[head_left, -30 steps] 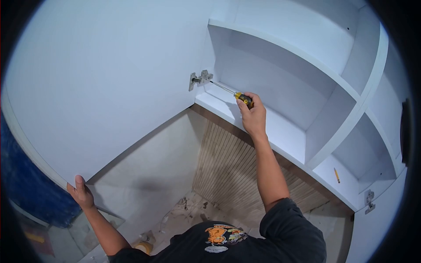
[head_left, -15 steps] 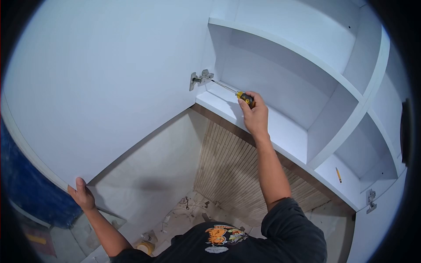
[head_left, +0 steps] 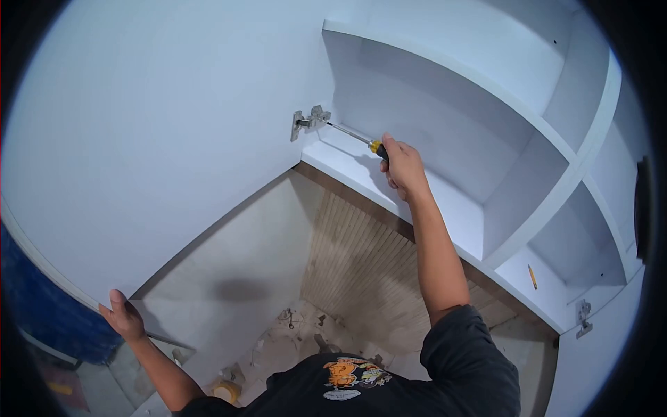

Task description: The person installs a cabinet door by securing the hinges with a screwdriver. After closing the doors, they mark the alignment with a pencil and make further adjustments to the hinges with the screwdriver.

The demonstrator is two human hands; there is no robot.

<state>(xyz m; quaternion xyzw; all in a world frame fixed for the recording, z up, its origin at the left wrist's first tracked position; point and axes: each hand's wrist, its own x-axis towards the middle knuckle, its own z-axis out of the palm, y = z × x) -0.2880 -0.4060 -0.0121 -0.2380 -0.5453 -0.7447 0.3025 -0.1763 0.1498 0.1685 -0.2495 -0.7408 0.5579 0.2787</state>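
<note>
My right hand [head_left: 404,169] is closed around the yellow and black handle of a screwdriver [head_left: 381,149]. The shaft points left, and its tip meets a metal hinge [head_left: 311,119] that joins the white cabinet door [head_left: 174,139] to the cabinet's side. At the lower left, my left hand [head_left: 125,317] grips the bottom corner of that door, thumb on the near face; the fingers behind the door are partly hidden. The door stands swung open to the left.
White cabinet shelves [head_left: 445,59] fill the upper right. A pencil [head_left: 533,276] lies in the lower right compartment, near a second hinge [head_left: 584,320] on another door. Below are a slatted panel [head_left: 354,250], scattered debris on the floor and a blue surface [head_left: 48,299] at left.
My right hand has turned on the screwdriver, its back now facing up with the handle mostly covered. The view has shifted slightly; my left hand stays at the door's corner.
</note>
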